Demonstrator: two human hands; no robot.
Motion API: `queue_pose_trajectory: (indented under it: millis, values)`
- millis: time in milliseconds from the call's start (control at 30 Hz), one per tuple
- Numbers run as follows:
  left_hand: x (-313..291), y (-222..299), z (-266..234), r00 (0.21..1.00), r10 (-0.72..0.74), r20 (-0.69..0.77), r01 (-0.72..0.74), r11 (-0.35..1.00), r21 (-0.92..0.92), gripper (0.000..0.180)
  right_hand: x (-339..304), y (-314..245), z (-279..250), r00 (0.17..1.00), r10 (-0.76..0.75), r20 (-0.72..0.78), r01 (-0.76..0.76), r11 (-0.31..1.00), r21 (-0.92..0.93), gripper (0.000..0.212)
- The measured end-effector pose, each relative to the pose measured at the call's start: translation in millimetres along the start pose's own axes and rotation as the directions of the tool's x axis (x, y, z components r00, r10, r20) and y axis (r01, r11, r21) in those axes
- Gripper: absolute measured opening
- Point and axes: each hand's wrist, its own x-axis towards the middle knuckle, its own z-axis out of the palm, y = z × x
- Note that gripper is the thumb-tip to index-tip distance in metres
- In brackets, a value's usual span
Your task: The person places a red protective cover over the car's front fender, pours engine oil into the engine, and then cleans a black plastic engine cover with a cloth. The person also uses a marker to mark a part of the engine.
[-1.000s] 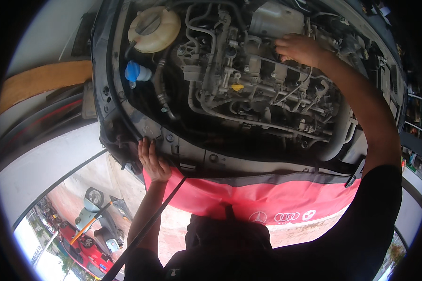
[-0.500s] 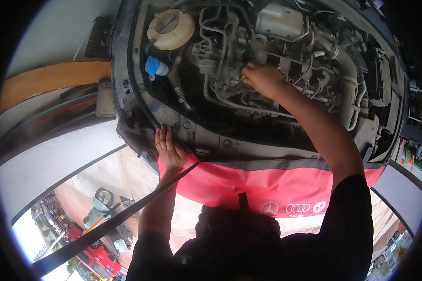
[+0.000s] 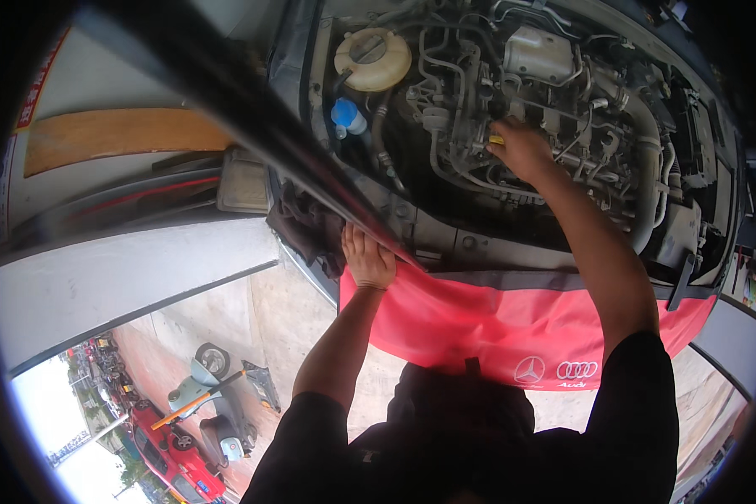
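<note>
My right hand [image 3: 525,154] reaches into the engine bay, its fingers closed on a small yellow handle [image 3: 496,139] that looks like a dipstick grip. Whatever lies below that handle is hidden among the hoses and metal pipes of the engine [image 3: 554,126]. With its fingers stretched out, my left hand [image 3: 367,258] rests flat on the fender edge, by the corner of a red fender cover [image 3: 470,323]. A long dark strap or rod [image 3: 311,172], blurred, passes close beside that hand.
Left of the engine are a round cream reservoir [image 3: 373,59] and a blue cap [image 3: 343,112]. A wooden board [image 3: 126,141] is at the left. Beyond the fender, a scooter [image 3: 214,403] and a red car [image 3: 176,458] stand on the ground.
The whole view has shifted, so the engine bay sits farther right. The dark strap or rod now runs to the upper left instead of the lower left. Both hands keep their places on the car.
</note>
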Motion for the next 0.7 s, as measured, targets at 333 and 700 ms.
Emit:
queue_pose_trajectory:
  millis: [333,700]
  values:
    - [24.4,-19.6,-98.3,0.970,0.117,-0.213,-0.157,0.970,-0.186,0.053,-328.2,-91.0,-29.0,0.887,0.461,0.009,-0.395,0.750,0.530,0.018]
    - [75.8,-116.7,-55.7,0.921,-0.347,0.176,0.367,0.925,-0.095,0.032,-347.7,-227.6,-21.8,0.953,0.248,0.172,-0.301,0.820,0.487,0.020]
